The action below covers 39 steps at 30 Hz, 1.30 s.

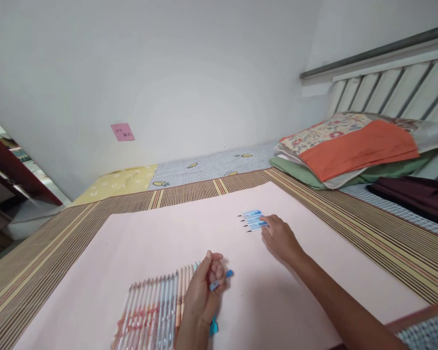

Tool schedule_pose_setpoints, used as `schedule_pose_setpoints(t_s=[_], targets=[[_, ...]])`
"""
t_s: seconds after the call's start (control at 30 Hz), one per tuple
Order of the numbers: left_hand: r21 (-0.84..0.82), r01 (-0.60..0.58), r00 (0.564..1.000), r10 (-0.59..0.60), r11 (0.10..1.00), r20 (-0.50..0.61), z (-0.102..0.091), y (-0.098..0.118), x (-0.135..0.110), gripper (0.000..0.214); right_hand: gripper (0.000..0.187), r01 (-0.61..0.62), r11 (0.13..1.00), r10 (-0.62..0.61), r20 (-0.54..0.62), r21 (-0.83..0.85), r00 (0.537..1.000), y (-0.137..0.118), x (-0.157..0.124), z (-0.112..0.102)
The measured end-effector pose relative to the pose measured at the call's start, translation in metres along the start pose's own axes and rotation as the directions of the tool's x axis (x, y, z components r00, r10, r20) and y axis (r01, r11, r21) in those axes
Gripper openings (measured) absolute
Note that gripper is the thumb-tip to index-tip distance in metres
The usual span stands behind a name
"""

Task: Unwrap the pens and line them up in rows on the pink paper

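A large pale pink sheet [138, 243] lies on a striped mat. My left hand [204, 291] is closed round a blue pen [221, 281] just above a flat row of several pens [156, 306] in pink and blue at the near edge. My right hand [281, 238] reaches forward, its fingertips resting on a small group of blue pens [251, 220] laid side by side with their tips pointing left. Whether it grips one of them I cannot make out.
The striped mat [40, 253] covers a bed against a white wall. Folded blankets and an orange pillow [354, 146] are stacked at the right by a metal headboard [387, 82]. A pink note [122, 131] sticks to the wall. Dark cloth [416, 194] lies far right.
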State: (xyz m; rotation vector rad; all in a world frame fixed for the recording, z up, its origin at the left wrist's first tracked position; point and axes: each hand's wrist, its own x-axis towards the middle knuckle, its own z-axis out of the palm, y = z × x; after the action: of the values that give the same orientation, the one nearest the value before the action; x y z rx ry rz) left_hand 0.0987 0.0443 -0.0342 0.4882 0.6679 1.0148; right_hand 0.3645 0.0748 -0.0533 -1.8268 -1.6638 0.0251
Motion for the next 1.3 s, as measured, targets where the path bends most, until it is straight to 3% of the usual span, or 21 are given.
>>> schedule_pose_setpoints(t_s=[0.1, 0.17, 0.33, 0.53, 0.63, 0.73, 0.87, 0.97, 1.03, 1.13, 1.23, 1.3], targets=[[-0.087, 0.045, 0.999, -0.047, 0.995, -0.021, -0.001, 0.003, 0.001, 0.038, 0.023, 0.100, 0.942, -0.110, 0.014, 0.319, 0.994, -0.046, -0.019, -0.015], [-0.135, 0.060, 0.998, -0.063, 0.989, -0.019, -0.002, 0.004, 0.001, 0.035, 0.020, 0.237, 0.882, -0.244, -0.035, 0.406, 0.969, -0.078, -0.036, -0.024], [-0.208, 0.061, 0.998, -0.060, 0.976, 0.011, -0.002, 0.005, -0.001, 0.032, 0.027, 0.434, 0.836, -0.470, 0.030, 0.336, 0.882, -0.133, -0.072, -0.025], [-0.224, 0.063, 0.997, -0.050, 0.973, 0.060, 0.001, 0.004, -0.001, 0.028, 0.033, 0.510, 0.828, -0.518, -0.029, 0.235, 0.855, -0.142, -0.083, 0.008], [-0.221, 0.066, 0.996, -0.051, 0.973, 0.072, 0.000, 0.005, -0.001, 0.029, 0.028, 0.521, 0.825, -0.512, -0.103, 0.219, 0.853, -0.140, -0.084, 0.014], [-0.179, 0.072, 0.996, -0.060, 0.981, 0.073, -0.001, 0.008, -0.002, 0.033, 0.025, 0.468, 0.830, -0.454, -0.120, 0.305, 0.883, -0.136, -0.084, 0.011], [-0.072, 0.087, 0.995, -0.083, 0.994, 0.063, 0.000, 0.009, -0.004, 0.034, 0.026, 0.190, 0.837, -0.188, -0.056, 0.513, 0.981, -0.112, -0.078, 0.005], [-0.009, 0.067, 0.998, -0.067, 0.998, 0.009, -0.001, 0.008, -0.004, 0.034, 0.030, 0.010, 0.828, -0.003, -0.013, 0.561, 1.000, -0.080, -0.066, 0.001], [0.017, 0.047, 0.999, -0.046, 0.999, -0.021, -0.001, 0.007, -0.003, 0.033, 0.032, 0.023, 0.888, 0.005, -0.059, 0.459, 0.998, -0.055, -0.055, -0.001], [0.037, 0.026, 0.999, -0.024, 0.999, -0.048, -0.002, 0.007, -0.003, 0.031, 0.033, 0.052, 0.989, -0.046, -0.048, 0.141, 0.998, -0.020, -0.038, -0.001], [0.037, 0.026, 0.998, -0.023, 0.999, -0.062, -0.001, 0.007, -0.003, 0.029, 0.030, 0.079, 0.981, -0.067, 0.072, -0.175, 0.995, 0.004, -0.026, 0.003], [0.034, 0.025, 0.998, -0.023, 0.999, -0.064, 0.000, 0.007, -0.003, 0.030, 0.028, 0.122, 0.951, -0.089, 0.125, -0.284, 0.988, 0.014, -0.020, 0.008]])
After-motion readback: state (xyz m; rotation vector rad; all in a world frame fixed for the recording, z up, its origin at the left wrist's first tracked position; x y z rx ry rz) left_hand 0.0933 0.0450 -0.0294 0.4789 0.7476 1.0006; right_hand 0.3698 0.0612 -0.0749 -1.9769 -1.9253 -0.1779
